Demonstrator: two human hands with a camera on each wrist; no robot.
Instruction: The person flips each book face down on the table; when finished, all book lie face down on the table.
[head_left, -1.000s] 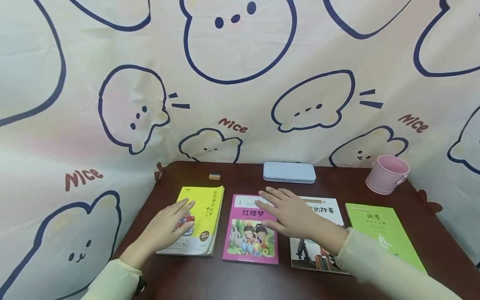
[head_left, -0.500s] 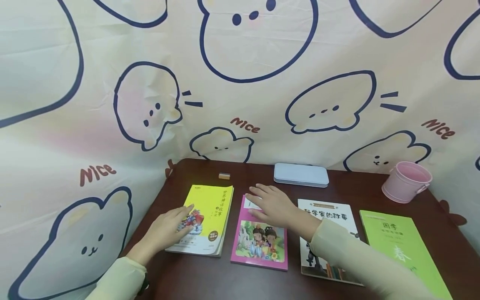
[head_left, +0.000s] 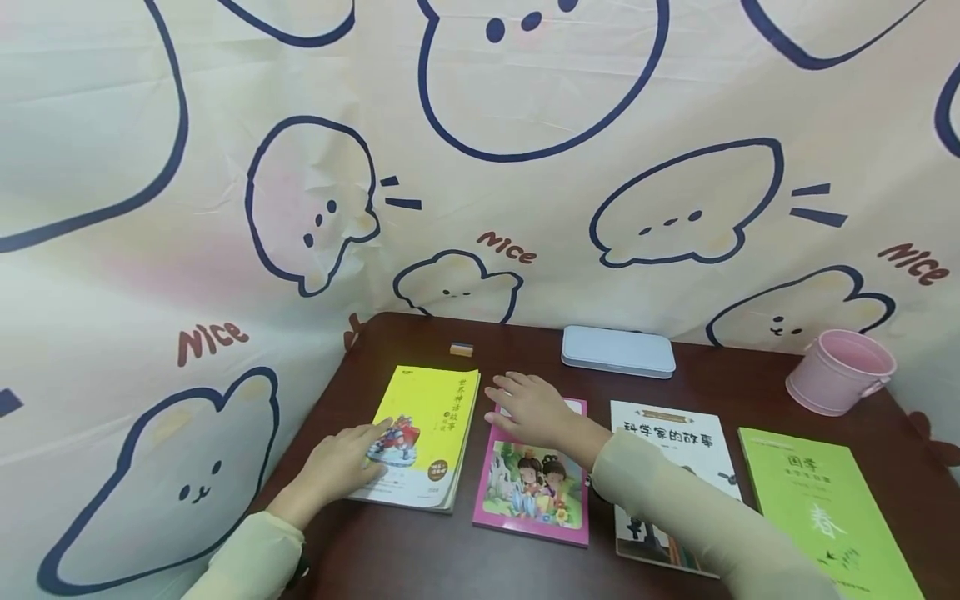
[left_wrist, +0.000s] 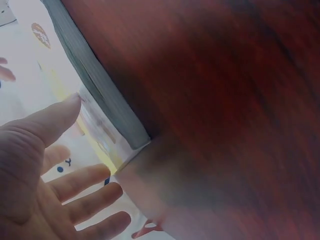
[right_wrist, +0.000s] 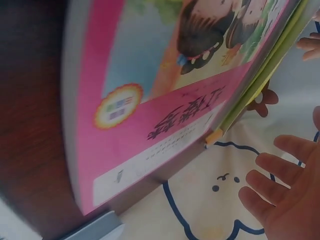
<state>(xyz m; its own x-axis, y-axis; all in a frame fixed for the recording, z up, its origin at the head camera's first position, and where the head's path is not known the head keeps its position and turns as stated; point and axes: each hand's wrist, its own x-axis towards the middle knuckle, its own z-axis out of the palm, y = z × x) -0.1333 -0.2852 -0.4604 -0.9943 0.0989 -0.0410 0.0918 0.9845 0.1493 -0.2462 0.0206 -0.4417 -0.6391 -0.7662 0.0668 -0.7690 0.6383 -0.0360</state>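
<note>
Four fingers and thumb of my left hand (head_left: 341,462) lie spread over the lower left part of a yellow book (head_left: 431,408) in the head view. In the left wrist view, the thumb of the left hand (left_wrist: 30,170) shows near that book's edge, fingers apart. My right hand (head_left: 532,412) is stretched over the upper part of a pink book (head_left: 532,500), partly covering its title. The right wrist view has the right hand (right_wrist: 290,185) with fingers extended and the pink book (right_wrist: 165,105) beside it. Neither hand grips anything.
To the right lie a white book (head_left: 667,429), partly under the right sleeve, and a green book (head_left: 825,500). Along the back of the brown table (head_left: 390,550) are a small eraser (head_left: 461,350), a pale blue case (head_left: 618,352) and a pink bucket (head_left: 832,379). A printed cloth hangs behind.
The head view has turned, so everything sits further right. My right hand has moved left from between the pink and white books to above the pink one. The left hand has drawn slightly back.
</note>
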